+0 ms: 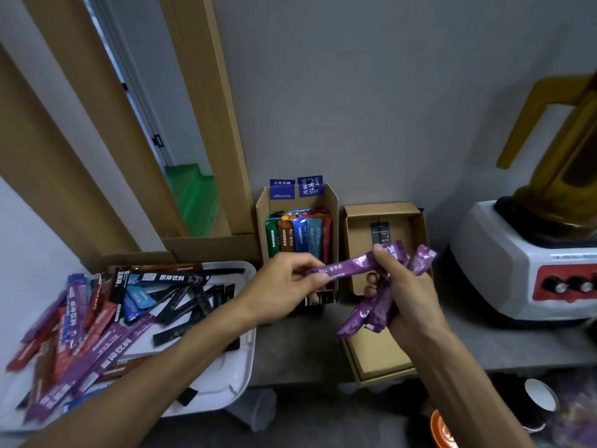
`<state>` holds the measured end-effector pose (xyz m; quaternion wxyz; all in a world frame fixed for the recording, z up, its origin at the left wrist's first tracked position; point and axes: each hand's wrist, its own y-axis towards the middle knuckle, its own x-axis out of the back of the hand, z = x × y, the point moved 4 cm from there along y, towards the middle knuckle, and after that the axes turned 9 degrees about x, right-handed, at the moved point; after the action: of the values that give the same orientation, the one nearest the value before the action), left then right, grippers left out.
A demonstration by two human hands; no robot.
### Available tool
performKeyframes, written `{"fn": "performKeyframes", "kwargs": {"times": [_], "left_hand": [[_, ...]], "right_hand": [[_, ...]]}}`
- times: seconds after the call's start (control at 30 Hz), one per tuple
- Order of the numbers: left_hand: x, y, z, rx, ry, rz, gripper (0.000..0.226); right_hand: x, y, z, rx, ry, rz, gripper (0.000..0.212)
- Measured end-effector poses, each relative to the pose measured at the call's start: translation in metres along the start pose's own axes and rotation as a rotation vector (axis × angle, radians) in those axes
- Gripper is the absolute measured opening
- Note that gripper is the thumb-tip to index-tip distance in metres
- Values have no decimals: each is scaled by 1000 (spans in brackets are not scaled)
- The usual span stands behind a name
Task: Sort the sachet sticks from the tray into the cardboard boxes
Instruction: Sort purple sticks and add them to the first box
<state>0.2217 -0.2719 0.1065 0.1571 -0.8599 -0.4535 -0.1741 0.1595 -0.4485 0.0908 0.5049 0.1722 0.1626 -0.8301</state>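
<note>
Both hands pinch one purple sachet stick point(350, 264): left hand point(284, 282), right hand point(403, 286). Right fingers also grip a purple bundle point(371, 312) over the flat cardboard box point(350, 221).

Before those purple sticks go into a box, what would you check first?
1. Grip of right hand on purple bundle: ok.
2. Pinch of left hand on single purple stick: ok.
3. Room in open flat box: ok.
4. No purple ones in upright box: cannot tell.
5. Emptied tray: not ok, many sticks remain.
</note>
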Motion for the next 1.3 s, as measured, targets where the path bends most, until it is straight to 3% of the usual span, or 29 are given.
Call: {"fn": "performKeyframes", "kwargs": {"times": [0.07,0.2,0.37,0.5,0.6,0.7,1.1,1.3], "left_hand": [[9,-1,5,70,-77,-44,14],[27,3,12,191,-458,-203,19],[29,11,4,131,-451,-329,15],[37,22,-8,116,-289,-354,9],[47,34,-17,46,-92,-454,7],[46,43,-23,-12,101,-518,17],[3,73,9,-200,386,-435,50],[-8,73,25,-289,800,-551,62]], "right_hand": [[5,0,6,7,-24,49,14],[10,-8,-2,-31,-202,158,18],[-3,-17,-19,-140,-240,187,19],[-9,-19,-26,-234,-175,171,26],[-5,-14,-25,-230,-107,99,21],[2,-11,-25,-212,-94,75,15],[8,-14,-21,-205,-74,63,21],[9,-13,-19,-189,-72,50,19]]}}
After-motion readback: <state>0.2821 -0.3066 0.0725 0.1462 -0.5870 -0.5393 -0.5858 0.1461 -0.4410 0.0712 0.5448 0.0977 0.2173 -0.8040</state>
